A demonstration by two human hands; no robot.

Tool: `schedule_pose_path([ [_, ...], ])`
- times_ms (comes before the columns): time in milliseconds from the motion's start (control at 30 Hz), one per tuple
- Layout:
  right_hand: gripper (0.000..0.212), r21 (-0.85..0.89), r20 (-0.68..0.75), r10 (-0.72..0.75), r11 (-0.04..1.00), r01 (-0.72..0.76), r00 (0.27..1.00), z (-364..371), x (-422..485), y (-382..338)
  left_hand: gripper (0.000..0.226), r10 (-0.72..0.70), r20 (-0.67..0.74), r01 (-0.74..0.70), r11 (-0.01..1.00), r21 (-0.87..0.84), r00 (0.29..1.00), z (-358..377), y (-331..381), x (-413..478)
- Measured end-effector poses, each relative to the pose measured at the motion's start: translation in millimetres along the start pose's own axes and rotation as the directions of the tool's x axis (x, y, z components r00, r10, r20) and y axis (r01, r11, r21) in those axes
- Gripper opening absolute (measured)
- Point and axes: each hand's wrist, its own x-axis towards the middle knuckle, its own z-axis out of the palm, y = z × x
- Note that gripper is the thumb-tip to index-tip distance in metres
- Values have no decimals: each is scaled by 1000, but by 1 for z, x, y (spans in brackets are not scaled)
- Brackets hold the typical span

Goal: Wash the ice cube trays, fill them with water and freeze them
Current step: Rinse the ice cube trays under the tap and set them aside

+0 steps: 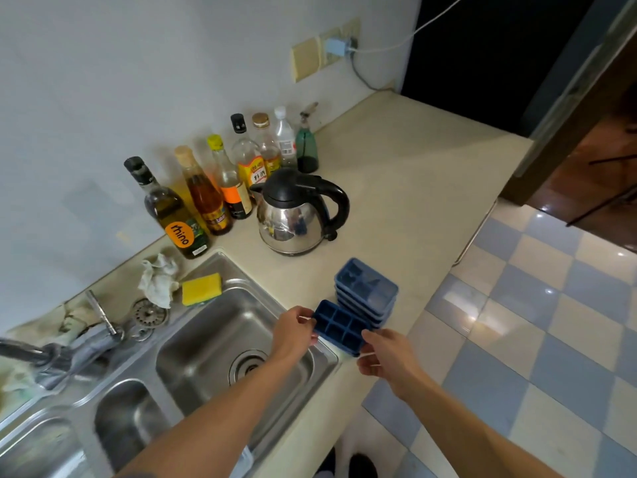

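My left hand (295, 331) and right hand (387, 360) pinch a blue ice cube tray (341, 325) by its ends — light, likely bendy, best gripped at the rims.

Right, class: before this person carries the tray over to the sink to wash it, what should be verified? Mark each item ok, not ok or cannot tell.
1. Grip: left hand and right hand both hold the blue tray: ok.
2. Space: sink basin free of dishes: ok.
3. Tool: sponge at hand on the sink ledge: ok.
4. Rest: stack of trays sits flat on the counter: ok.
5. Water: tap outlet out of view: cannot tell.
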Motion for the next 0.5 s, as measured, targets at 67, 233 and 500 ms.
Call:
schedule_pose_path([
  [67,18,-29,13,5,1000,-4,1000,-1,-3,-2,15,-12,5,12,1000,16,1000,2,0,2],
  [233,14,-309,-204,-181,944,112,962,-9,-9,-10,24,-34,35,31,996,82,999,7,-2,4],
  [500,54,-708,-3,-729,485,513,685,-23,8,-48,26,-3,59,-6,990,143,998,3,2,2],
])
